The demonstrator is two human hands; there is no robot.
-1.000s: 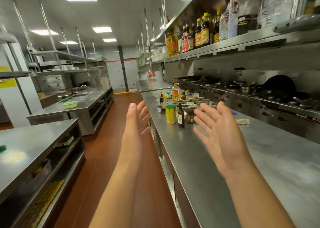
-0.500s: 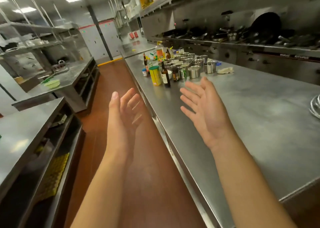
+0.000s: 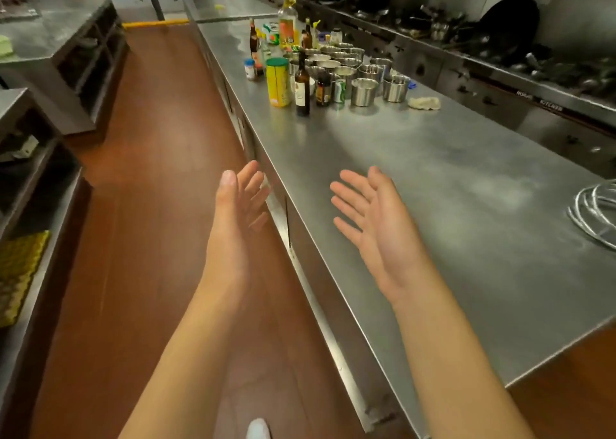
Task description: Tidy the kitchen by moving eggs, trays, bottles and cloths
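Since the earlier frame: both hands sit lower in the head view and the steel counter (image 3: 433, 185) fills more of it, the overhead shelves now out of sight (a downward tilt of the camera, by the look of it).
Left hand (image 3: 233, 225): raised over the red-brown floor (image 3: 150, 172) just off the counter's edge, fingers spread and holding nothing.
Right hand (image 3: 376, 225): above the counter's near stretch, palm turned inward, fingers spread, likewise empty.
Bottles: a dark glass bottle (image 3: 302, 87) stands upright beside a yellow canister (image 3: 277, 82) with a green lid, well ahead of the hands; more bottles, among them a tall oil bottle (image 3: 287, 27), crowd behind.
Steel cups (image 3: 363, 91): packed in rows just right of the bottles, near a crumpled pale cloth (image 3: 425, 102) lying flat on the counter.
Egg tray (image 3: 20, 272): yellow, dimpled, on a low shelf at far left; whether it holds eggs cannot be told.
Step in hand: an approach, judging by the empty hands, with nothing yet reached.
Doing it well: walk closer first, then take the front bottle low on its body, since neighbours stand close enough to topple.
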